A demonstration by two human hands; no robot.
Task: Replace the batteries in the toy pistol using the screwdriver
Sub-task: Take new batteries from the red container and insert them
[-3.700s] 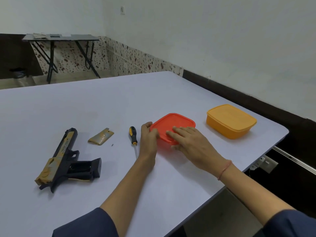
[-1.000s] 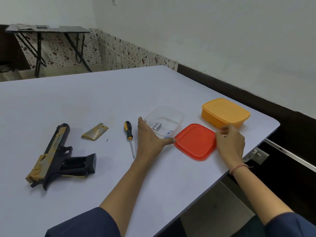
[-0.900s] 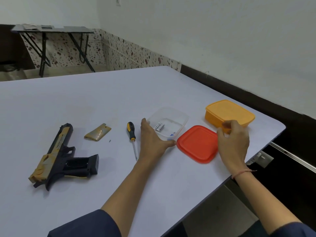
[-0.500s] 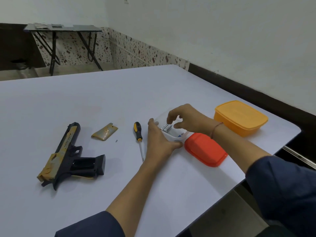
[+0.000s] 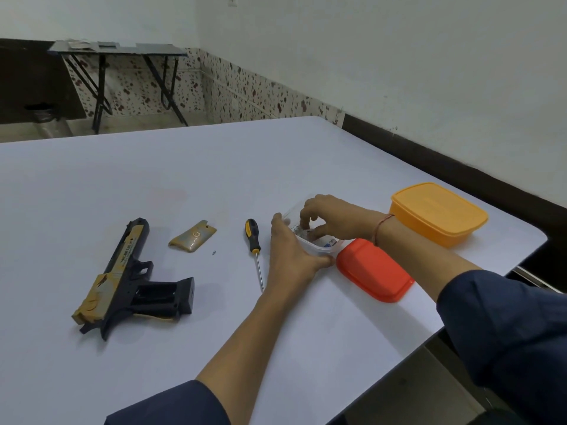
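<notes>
Left hand (image 5: 291,253): fingers straight, flat against the near-left wall of the clear tub (image 5: 325,248), thumb along its front rim. Right hand (image 5: 326,216): fingers curled down inside the tub over small items (image 5: 329,240); can't tell if it pinches any, and their count is unclear. Hands close together at the tub. One toy pistol (image 5: 129,280), one grip cover (image 5: 192,239), one screw (image 5: 214,252), one screwdriver (image 5: 254,243), one red lid (image 5: 374,268), one orange box (image 5: 438,213). Pistol lies on its side on the worktop (image 5: 214,167), well left of both hands; screwdriver just left of the left hand, not touching.
</notes>
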